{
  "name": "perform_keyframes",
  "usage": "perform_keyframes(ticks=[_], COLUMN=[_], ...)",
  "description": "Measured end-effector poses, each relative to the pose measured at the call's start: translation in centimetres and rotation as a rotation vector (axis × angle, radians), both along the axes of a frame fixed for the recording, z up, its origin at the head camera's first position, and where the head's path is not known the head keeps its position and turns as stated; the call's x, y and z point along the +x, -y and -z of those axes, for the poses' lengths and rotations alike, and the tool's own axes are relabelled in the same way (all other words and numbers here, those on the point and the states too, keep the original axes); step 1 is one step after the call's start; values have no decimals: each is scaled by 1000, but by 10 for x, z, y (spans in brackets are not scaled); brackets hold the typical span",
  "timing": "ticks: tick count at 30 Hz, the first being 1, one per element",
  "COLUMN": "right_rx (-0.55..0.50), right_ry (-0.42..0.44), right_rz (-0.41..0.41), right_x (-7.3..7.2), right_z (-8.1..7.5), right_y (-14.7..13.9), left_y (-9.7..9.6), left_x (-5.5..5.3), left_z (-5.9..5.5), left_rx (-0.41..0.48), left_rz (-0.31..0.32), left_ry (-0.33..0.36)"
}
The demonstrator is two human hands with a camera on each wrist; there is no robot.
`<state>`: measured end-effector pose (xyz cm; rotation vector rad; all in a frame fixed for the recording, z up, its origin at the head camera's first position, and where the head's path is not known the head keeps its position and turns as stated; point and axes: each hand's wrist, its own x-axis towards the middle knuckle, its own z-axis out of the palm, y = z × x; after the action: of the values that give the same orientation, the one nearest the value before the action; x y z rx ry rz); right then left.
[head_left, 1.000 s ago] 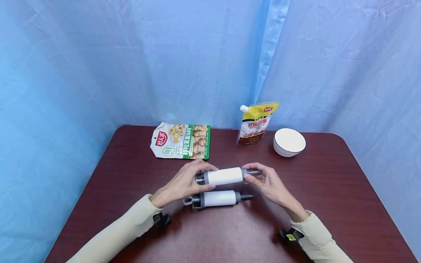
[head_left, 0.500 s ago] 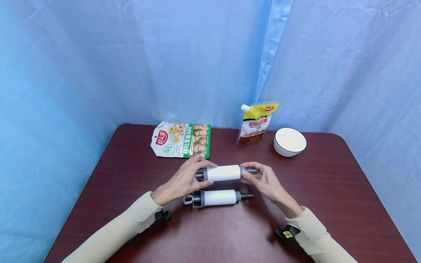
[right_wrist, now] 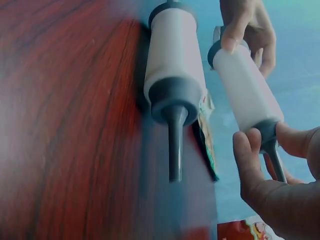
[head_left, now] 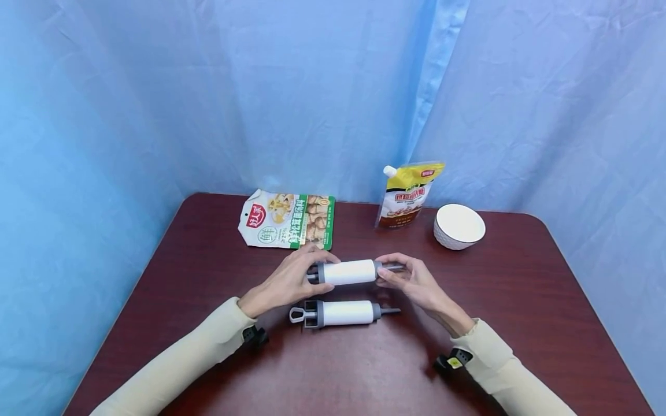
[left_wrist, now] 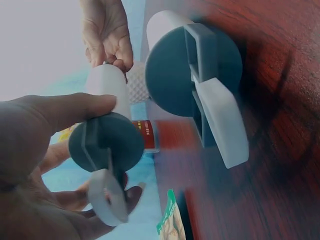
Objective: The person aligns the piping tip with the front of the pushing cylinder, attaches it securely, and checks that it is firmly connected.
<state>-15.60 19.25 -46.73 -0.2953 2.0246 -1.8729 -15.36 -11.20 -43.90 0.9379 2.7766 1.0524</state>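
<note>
Both hands hold a piping syringe point(head_left: 350, 272) with a white barrel, grey end caps and a thin dark nozzle. My left hand point(head_left: 290, 282) grips the plunger end between thumb and fingers, and in the left wrist view a pale pull ring point(left_wrist: 107, 197) sticks out behind the grey cap. At the other end, my right hand point(head_left: 418, 287) pinches the grey collar point(right_wrist: 266, 129) where the nozzle starts. A second, matching piping syringe point(head_left: 347, 312) lies on the table just nearer to me, its nozzle pointing right.
Behind the hands, a green and white food packet point(head_left: 286, 221) lies flat at back left. A spouted pouch point(head_left: 406, 199) stands upright near the back edge, beside a white bowl point(head_left: 458, 225). Blue curtains point(head_left: 312, 98) surround the dark red table point(head_left: 359, 370).
Both hands have shifted the held syringe slightly left and a little away from me, and it lies more level than before. The second syringe stays where it was.
</note>
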Motion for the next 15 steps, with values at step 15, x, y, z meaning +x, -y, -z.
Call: perform_keyframes(ticks=[15], right_rx=[136], right_ry=[26], right_rz=[-167], right_x=[-33], right_z=[11], right_y=[-8], left_y=[8], left_x=[-27], left_z=[10], left_rx=[14], left_rz=[53], left_ry=[153])
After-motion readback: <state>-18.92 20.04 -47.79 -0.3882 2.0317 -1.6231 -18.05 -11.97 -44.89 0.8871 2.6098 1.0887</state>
